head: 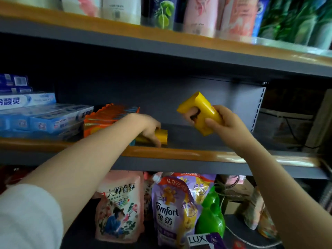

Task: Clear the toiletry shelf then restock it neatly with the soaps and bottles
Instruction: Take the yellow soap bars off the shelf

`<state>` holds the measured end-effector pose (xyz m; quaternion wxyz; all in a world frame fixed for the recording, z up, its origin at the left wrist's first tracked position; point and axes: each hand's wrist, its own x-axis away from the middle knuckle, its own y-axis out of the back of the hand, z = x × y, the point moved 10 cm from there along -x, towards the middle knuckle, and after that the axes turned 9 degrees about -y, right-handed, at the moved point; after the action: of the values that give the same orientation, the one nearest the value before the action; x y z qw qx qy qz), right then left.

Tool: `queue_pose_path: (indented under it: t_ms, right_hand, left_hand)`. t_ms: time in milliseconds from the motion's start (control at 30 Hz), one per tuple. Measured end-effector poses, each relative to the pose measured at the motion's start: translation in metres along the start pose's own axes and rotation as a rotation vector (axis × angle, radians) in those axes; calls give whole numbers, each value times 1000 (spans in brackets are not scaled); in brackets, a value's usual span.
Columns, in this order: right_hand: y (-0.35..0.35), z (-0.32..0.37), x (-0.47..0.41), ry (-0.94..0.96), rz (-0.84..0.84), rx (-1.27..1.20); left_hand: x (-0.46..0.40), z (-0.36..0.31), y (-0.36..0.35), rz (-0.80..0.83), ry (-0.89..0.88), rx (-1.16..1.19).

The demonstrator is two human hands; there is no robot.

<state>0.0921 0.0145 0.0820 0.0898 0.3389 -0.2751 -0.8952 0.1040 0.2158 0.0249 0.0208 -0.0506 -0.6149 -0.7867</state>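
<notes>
Both hands are on the middle shelf [179, 155], the grey metal one with the glossy orange front lip running across the centre of the frame. The left hand [147, 128] reaches in from lower left, fingers curled over a yellow wrapped soap bar [160, 137] that sits on the shelf floor just behind the lip. It looks like a grip, though whether the bar is being set down or picked up I cannot tell. The right hand [222, 121], right of centre, holds a second yellow soap packet [199, 112] up in the air, tilted, thumb across its near face and fingers wrapped round the back.

Left of the low bar stands a row of orange soap boxes [107, 117], and further left a stack of blue and white toothpaste cartons [41, 114]. The stretch of shelf from centre to right shows bare grey.

My read: this is the restocking half, yellow bars going in beside the orange row. The next move calls for squaring the lower bar against its neighbours, then bringing the raised packet down level and setting it alongside, faces forward. The tilt needs correcting first, or it lands crooked.

Above, upright shampoo bottles [197, 13] line the top shelf; below, detergent refill pouches [167, 211] crowd the lower one.
</notes>
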Motion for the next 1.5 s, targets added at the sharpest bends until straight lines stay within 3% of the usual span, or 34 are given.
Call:
queue_pose_path:
  t_ms: [167,267,367,467,533,633,733,800,900,1000,1167,1333,1433,1500]
  right_hand:
    - [7,0,42,-139,14,-428]
    - [-6,-10,66,-240,55,-553]
    - [-12,-19,86,-277,69,-638]
    - [-21,-26,100,-367,112,-903]
    - [-30,-33,111,-483,122,-1106]
    - [-42,-44,130,-594,108,-1187]
    - [-61,-51,151,-674,159,-1187]
    - [-75,-54,163,-691,222,-1118]
    - [-96,-58,182,-676,343,-1005]
    - [-111,-60,198,-653,391,-1006]
    - [-122,-74,213,-617,327,-920]
    - [-120,-74,217,-493,313,-782]
    - [-112,-67,219,-322,288,-668]
    - [-104,-61,224,-155,245,-485]
  left_hand:
    - [-6,-8,4,-51,-2,-22]
    - [-1,-17,14,-169,-25,117]
    - [29,-14,45,-499,-55,308]
    - [86,-24,67,-908,-203,531]
    - [131,-46,67,-1069,-345,601]
    - [183,-79,42,-1177,-535,712]
    - [187,-90,-12,-1120,-560,1138]
    - [175,-86,-60,-1022,-347,1570]
    - [156,-107,-142,-632,36,2342]
    - [162,-130,-165,-412,72,2600]
    - [162,-150,-195,-232,172,2787]
    - [162,-159,-217,-96,224,2781]
    - [164,-150,-226,-190,210,2530]
    - [168,-131,-216,-366,90,2016]
